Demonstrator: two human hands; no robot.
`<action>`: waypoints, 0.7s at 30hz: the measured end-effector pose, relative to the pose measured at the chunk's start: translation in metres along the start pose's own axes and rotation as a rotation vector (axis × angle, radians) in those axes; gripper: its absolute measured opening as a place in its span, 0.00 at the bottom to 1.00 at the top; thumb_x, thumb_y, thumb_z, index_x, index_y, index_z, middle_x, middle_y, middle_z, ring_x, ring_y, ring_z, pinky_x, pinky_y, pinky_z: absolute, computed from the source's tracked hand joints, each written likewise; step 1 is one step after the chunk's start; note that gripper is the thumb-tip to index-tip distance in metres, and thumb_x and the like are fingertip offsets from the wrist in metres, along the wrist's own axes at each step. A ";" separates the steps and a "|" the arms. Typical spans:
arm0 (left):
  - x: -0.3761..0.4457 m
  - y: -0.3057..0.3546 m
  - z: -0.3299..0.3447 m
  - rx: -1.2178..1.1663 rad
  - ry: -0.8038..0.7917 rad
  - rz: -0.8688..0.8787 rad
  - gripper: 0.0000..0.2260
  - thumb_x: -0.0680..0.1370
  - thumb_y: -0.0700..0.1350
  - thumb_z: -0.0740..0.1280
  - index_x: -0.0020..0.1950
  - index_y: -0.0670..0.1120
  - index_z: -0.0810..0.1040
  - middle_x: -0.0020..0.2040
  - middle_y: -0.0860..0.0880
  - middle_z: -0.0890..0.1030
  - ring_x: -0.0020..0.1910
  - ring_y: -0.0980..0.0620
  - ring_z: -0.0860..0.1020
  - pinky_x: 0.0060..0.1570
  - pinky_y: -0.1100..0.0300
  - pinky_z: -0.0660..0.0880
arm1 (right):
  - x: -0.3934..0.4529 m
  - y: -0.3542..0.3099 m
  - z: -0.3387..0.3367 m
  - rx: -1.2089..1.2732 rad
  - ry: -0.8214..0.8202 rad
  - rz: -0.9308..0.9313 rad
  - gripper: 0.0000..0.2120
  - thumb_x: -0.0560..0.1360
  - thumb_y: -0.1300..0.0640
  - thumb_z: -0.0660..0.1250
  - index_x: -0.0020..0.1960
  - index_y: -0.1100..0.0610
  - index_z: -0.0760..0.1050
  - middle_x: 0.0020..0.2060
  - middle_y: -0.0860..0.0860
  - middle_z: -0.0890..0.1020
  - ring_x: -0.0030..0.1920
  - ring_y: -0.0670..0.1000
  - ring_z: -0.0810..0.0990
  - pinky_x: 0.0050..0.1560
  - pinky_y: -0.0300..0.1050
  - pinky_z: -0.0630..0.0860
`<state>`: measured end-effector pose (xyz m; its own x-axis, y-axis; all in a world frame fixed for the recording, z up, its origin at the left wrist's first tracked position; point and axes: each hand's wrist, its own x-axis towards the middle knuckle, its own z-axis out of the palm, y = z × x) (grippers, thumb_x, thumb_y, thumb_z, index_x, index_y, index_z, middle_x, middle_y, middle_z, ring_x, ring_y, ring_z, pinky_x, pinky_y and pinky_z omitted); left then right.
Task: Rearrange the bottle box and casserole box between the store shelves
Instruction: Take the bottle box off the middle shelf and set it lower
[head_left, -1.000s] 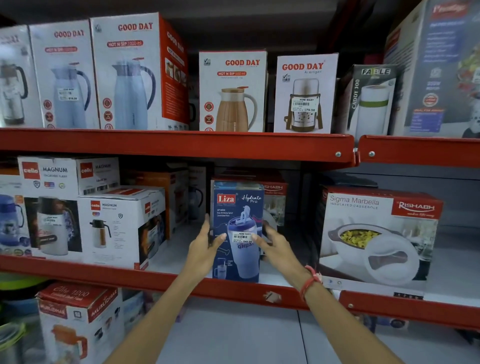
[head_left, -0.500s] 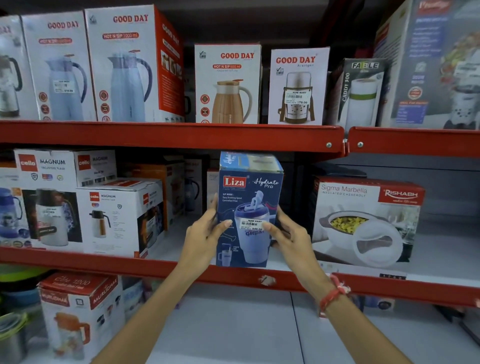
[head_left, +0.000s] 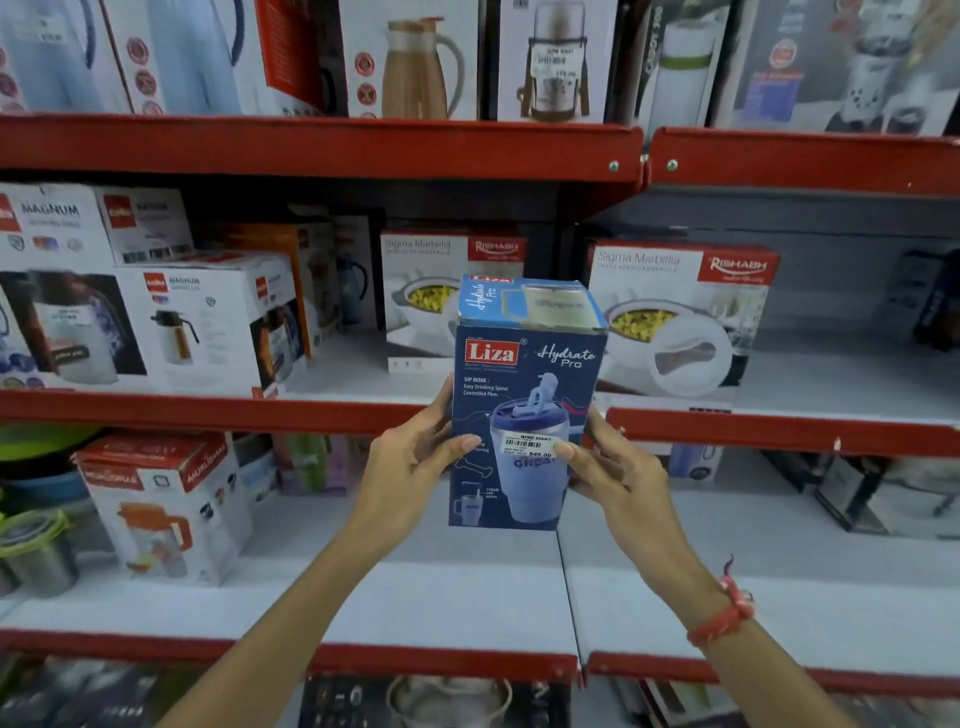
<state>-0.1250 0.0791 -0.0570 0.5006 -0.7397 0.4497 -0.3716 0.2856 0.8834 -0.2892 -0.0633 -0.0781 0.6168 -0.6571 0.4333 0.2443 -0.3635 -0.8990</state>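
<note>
The blue Liza bottle box (head_left: 524, 374) is upright in the air in front of the middle shelf's red edge. My left hand (head_left: 410, 462) grips its left side and my right hand (head_left: 613, 467) grips its right side, thumbs on the front. A white-and-red Sigma Marbella casserole box (head_left: 680, 317) stands on the middle shelf at the right. A second casserole box (head_left: 431, 296) stands further back on the same shelf, partly hidden behind the bottle box.
Cello Magnum flask boxes (head_left: 208, 322) fill the middle shelf's left. Jug boxes (head_left: 415, 57) line the top shelf. The grey lower shelf (head_left: 467, 587) holds a jug box (head_left: 161, 504) at the left and dark items at the right.
Both hands have drawn the bottle box off the middle shelf, out and down toward me. The casserole box behind it has come into view. The camera has tilted down.
</note>
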 end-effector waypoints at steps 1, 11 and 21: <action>-0.004 -0.005 0.002 -0.001 -0.008 -0.021 0.27 0.75 0.39 0.67 0.73 0.49 0.64 0.64 0.50 0.79 0.62 0.53 0.78 0.55 0.55 0.80 | -0.006 0.006 -0.003 -0.011 0.000 0.016 0.25 0.75 0.61 0.67 0.71 0.52 0.70 0.58 0.41 0.83 0.57 0.45 0.82 0.49 0.40 0.81; -0.038 -0.082 0.033 0.028 -0.072 -0.278 0.24 0.74 0.36 0.68 0.69 0.47 0.70 0.49 0.65 0.84 0.52 0.60 0.81 0.54 0.56 0.80 | -0.045 0.082 -0.028 -0.111 -0.034 0.252 0.28 0.71 0.50 0.70 0.70 0.50 0.71 0.62 0.43 0.81 0.61 0.48 0.80 0.60 0.58 0.78; -0.040 -0.166 0.075 0.192 -0.010 -0.407 0.23 0.74 0.33 0.68 0.68 0.42 0.69 0.58 0.51 0.77 0.55 0.52 0.78 0.55 0.63 0.74 | -0.042 0.175 -0.041 -0.198 -0.050 0.417 0.25 0.66 0.46 0.73 0.61 0.36 0.73 0.57 0.52 0.84 0.53 0.47 0.83 0.60 0.58 0.78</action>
<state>-0.1421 0.0153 -0.2311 0.6289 -0.7744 0.0689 -0.2846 -0.1468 0.9473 -0.3033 -0.1262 -0.2511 0.6683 -0.7433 0.0297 -0.1769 -0.1976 -0.9642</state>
